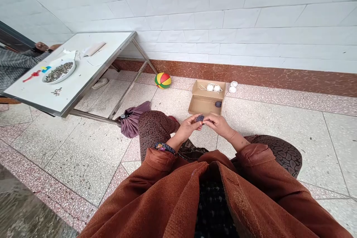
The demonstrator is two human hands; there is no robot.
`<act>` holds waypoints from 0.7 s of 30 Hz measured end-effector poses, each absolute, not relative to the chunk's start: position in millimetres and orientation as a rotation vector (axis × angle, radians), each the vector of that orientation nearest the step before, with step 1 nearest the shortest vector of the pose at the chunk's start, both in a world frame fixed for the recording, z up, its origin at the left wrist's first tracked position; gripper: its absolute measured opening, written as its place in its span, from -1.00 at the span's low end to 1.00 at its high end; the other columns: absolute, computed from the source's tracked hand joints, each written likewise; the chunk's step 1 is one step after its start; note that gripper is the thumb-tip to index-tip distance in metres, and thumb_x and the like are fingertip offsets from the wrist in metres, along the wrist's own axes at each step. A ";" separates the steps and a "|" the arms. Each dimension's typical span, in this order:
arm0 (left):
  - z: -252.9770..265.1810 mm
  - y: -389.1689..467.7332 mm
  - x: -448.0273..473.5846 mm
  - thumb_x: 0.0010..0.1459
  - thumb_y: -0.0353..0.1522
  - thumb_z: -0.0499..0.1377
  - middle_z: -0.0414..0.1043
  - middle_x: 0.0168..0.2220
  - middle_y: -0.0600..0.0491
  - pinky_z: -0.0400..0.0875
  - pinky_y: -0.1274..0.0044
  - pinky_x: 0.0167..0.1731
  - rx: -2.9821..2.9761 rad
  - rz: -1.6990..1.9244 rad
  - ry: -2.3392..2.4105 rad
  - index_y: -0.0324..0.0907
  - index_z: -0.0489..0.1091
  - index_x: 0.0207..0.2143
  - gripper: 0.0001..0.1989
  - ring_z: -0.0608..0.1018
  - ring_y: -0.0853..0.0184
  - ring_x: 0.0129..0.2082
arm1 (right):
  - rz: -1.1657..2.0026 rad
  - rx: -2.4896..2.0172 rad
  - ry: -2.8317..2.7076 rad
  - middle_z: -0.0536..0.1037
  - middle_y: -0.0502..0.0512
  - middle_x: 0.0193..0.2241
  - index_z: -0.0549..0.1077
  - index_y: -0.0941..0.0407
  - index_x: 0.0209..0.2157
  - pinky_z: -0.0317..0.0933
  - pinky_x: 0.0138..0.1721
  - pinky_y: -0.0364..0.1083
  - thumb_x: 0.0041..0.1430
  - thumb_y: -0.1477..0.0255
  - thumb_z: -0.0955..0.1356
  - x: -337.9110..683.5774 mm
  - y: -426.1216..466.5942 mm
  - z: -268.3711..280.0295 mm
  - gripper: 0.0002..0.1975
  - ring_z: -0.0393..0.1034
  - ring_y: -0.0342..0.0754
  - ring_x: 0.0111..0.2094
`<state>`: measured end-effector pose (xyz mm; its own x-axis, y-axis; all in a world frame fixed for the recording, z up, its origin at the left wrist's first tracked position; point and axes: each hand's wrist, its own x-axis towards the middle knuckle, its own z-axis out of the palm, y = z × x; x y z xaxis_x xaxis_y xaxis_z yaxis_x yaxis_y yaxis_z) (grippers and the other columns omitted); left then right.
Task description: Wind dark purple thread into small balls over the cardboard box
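Between my two hands, over my lap, is a small dark grey ball of yarn (200, 118). My left hand (187, 128) grips it from the left with fingers and thumb. On its right side, my right hand (219, 125) pinches at the ball's edge; whether a strand lies between those fingertips is too small to tell. Just beyond my hands an open cardboard box (205, 103) sits on the floor. One dark yarn ball (218, 104) lies in its near part, and two white yarn balls (213, 87) with loose strands rest in the lid part.
More white yarn balls (232, 87) lie right of the box. A striped ball (163, 80) is by the wall. To the left stands a table (92, 67) with a bowl of seeds (60, 71); a folded purple umbrella (134, 119) leans below. Another person's sleeve (16, 61) shows at far left.
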<state>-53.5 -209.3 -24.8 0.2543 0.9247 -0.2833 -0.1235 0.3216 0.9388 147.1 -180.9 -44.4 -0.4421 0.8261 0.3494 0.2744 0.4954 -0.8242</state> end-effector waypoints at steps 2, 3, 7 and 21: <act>-25.7 -210.8 -52.5 0.02 -0.20 0.44 0.49 -0.31 0.06 0.43 0.51 -0.30 0.963 0.872 1.055 -0.17 0.50 0.10 -0.41 0.49 0.43 -0.41 | 0.888 -0.908 -1.935 0.51 0.10 -0.38 0.57 0.00 -0.32 0.31 -0.21 -0.01 0.37 0.07 0.32 146.9 -180.5 -45.0 -0.65 0.39 0.02 -0.33; -25.8 -211.6 -51.6 0.02 -0.19 0.44 0.50 -0.30 0.05 0.44 0.51 -0.30 0.951 0.864 1.050 -0.17 0.50 0.09 -0.41 0.50 0.43 -0.40 | 0.880 -0.907 -1.920 0.52 0.11 -0.36 0.57 0.00 -0.32 0.32 -0.19 0.00 0.36 0.06 0.32 146.7 -180.3 -45.2 -0.64 0.40 0.02 -0.31; -25.6 -214.6 -47.0 0.01 -0.20 0.44 0.53 -0.11 -0.03 0.46 0.48 -0.22 0.921 0.840 0.981 -0.14 0.49 0.08 -0.43 0.57 0.33 -0.23 | 0.882 -0.889 -1.889 0.53 0.13 -0.33 0.57 0.01 -0.34 0.34 -0.19 0.02 0.36 0.06 0.32 145.8 -180.3 -44.9 -0.64 0.40 0.03 -0.30; -18.7 -217.6 -43.3 0.01 -0.26 0.44 0.45 -0.19 0.05 0.37 0.54 -0.29 1.015 0.798 0.906 -0.03 0.32 0.21 -0.29 0.51 0.36 -0.25 | 0.950 -1.009 -1.692 0.47 0.05 -0.45 0.55 0.03 -0.39 0.27 -0.30 -0.03 0.22 0.11 0.44 147.4 -176.7 -47.3 -0.71 0.35 -0.01 -0.39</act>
